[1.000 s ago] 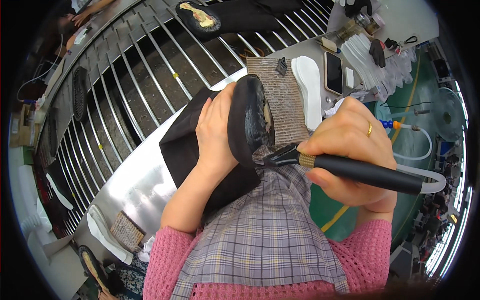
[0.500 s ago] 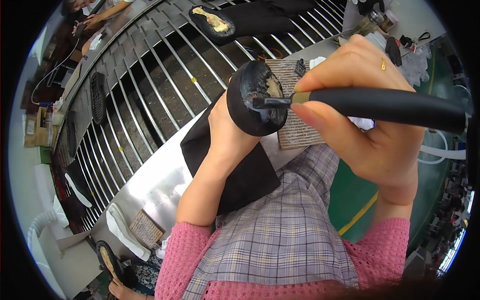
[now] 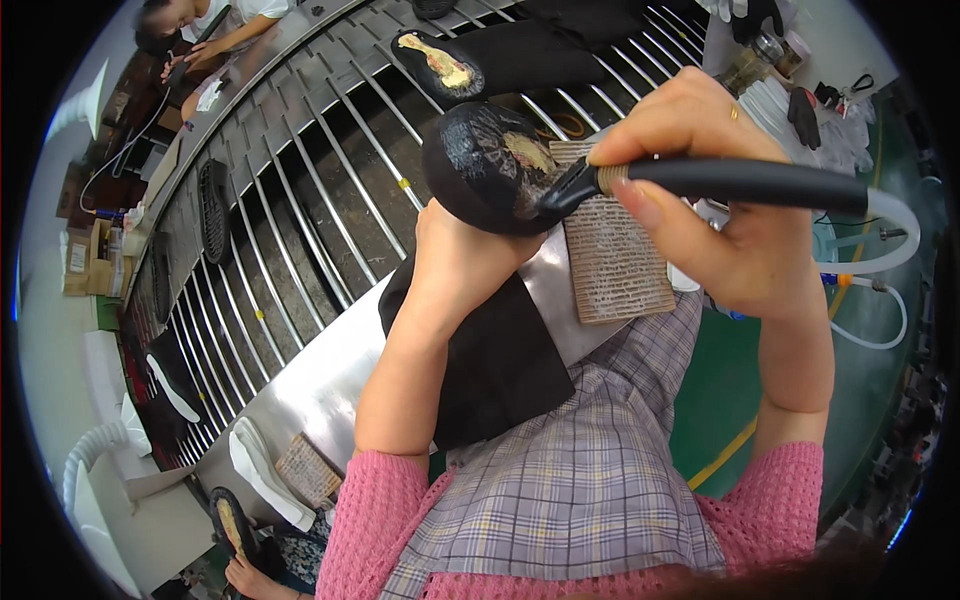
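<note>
My left hand (image 3: 455, 262) is closed around a black boot upper (image 3: 460, 160), its rounded underside turned up. A glossy dark film coats the rim of that underside, around a tan, rough patch. Part of the black boot shaft (image 3: 500, 365) hangs below my left wrist, over my lap. Between thumb and fingers, my right hand (image 3: 725, 235) pinches a black-handled brush (image 3: 750, 182) fed by a pale hose. Its dark head touches the right edge of the boot's underside, where the coating looks wet.
A metal roller conveyor (image 3: 330, 180) curves past, carrying another black boot (image 3: 440, 68) with a yellowish patch and loose black soles (image 3: 214, 212). Beside the held boot lies a ridged brown pad (image 3: 620, 265) on the steel table edge (image 3: 330, 365). Co-workers sit at upper left and lower left.
The boot has shifted up and left with my left hand and tilted, showing more of its patch. The brush head has moved from the underside's middle to its right edge.
</note>
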Demonstrator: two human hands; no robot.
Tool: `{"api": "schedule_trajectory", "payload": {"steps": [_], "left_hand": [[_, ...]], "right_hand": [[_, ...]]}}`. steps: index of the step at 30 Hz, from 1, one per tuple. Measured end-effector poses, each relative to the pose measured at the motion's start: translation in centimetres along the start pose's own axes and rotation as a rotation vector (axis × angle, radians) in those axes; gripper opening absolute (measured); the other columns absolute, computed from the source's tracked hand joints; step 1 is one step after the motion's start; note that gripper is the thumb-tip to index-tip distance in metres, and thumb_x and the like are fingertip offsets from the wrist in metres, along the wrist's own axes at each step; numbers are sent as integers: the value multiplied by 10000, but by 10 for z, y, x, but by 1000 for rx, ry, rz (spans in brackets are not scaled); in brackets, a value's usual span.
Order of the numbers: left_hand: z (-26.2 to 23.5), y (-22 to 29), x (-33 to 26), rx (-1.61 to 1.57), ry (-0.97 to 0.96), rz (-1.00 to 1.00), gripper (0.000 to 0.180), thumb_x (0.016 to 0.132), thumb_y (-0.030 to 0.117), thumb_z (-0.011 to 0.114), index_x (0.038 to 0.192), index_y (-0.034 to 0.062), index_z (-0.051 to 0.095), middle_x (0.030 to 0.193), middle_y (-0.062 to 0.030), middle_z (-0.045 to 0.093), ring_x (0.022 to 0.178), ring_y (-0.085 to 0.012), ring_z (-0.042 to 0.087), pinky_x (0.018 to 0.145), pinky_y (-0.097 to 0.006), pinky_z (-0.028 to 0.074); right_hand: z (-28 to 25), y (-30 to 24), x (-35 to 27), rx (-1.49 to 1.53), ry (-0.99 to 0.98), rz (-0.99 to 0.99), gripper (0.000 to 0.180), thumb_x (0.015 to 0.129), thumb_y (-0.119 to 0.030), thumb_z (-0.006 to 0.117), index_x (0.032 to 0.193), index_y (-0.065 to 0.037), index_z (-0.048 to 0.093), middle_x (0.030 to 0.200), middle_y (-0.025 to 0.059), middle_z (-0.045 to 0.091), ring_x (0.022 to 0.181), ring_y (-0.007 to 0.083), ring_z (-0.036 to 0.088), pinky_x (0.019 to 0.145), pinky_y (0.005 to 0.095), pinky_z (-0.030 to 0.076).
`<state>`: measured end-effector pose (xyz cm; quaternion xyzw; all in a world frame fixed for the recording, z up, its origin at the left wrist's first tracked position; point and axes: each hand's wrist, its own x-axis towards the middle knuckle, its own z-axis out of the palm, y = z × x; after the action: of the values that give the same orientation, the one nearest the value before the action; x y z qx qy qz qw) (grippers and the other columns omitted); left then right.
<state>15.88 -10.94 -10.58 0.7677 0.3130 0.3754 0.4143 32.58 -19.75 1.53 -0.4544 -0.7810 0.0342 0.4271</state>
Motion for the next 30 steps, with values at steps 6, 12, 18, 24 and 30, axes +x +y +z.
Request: {"api": "schedule_trajectory", "payload": {"steps": [6, 12, 18, 24, 30], "left_hand": [[-8, 8, 12, 8, -52, -17, 363, 657, 109, 771, 1005, 68, 677, 893, -93, 708, 849, -246, 688, 754, -346, 527], [-7, 3, 21, -50, -87, -15, 387, 634, 59, 765, 1009, 59, 670, 920, -79, 703, 861, -221, 682, 779, -331, 525], [-12, 12, 27, 17, -178, -172, 574, 604, 29, 827, 1122, 2, 583, 1046, -64, 639, 974, -169, 604, 857, -315, 497], [-13, 11, 28, 52, -151, -220, 585, 563, 6, 839, 1103, 1, 615, 1018, -58, 658, 925, -168, 617, 846, -320, 501], [5, -2, 20, -198, -47, -307, 535, 613, 26, 853, 1093, -29, 622, 1049, -91, 668, 986, -187, 625, 898, -312, 487]], "right_hand": [[8, 8, 14, 53, 117, 13, 105, 801, -58, 723, 887, -8, 691, 813, 42, 638, 643, 81, 499, 537, 219, 341], [12, 19, 15, 6, 148, -42, 123, 785, -74, 724, 892, -25, 688, 790, 19, 635, 639, 66, 483, 509, 214, 314], [10, 36, 3, 107, 113, 41, 142, 780, -22, 668, 921, -17, 681, 788, 41, 627, 690, 116, 527, 616, 259, 396], [14, 63, -15, 208, 71, 203, 96, 814, -108, 646, 887, -46, 651, 836, 16, 596, 779, 124, 514, 612, 263, 411], [9, 97, -45, 218, 55, 424, 135, 836, -81, 630, 951, -16, 653, 869, 39, 631, 796, 120, 565, 678, 269, 457]]}}
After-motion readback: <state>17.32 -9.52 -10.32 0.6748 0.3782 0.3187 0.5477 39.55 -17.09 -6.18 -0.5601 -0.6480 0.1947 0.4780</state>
